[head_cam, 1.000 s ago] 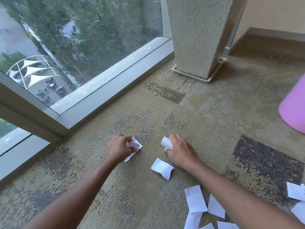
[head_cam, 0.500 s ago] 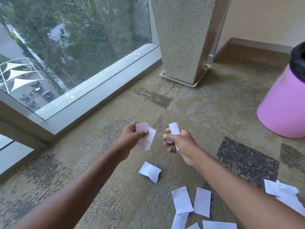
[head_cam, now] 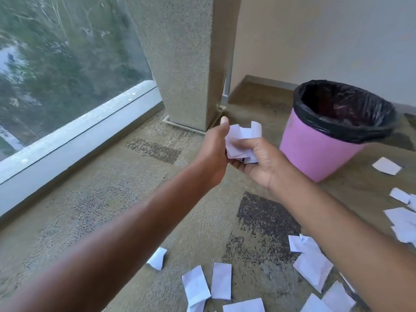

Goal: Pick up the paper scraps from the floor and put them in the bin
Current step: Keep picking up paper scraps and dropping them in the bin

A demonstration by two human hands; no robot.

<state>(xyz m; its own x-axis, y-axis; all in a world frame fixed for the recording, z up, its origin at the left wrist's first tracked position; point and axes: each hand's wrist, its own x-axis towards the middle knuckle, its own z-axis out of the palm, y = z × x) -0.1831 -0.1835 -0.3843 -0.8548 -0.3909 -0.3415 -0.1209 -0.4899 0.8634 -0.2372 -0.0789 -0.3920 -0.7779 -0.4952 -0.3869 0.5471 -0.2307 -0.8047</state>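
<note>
Nothing readable here as far as I can tell. The paper scraps [head_cam: 242,140], both the bunch held up in the middle and the near ones lying around, look plain white, and the pink bin [head_cam: 315,152] on the right has a plain side too.

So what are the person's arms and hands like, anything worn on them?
The left arm and right arm are bare, no sleeves in sight. The left hand and right hand wear no gloves; no watch, bracelet or ring shows.
</note>
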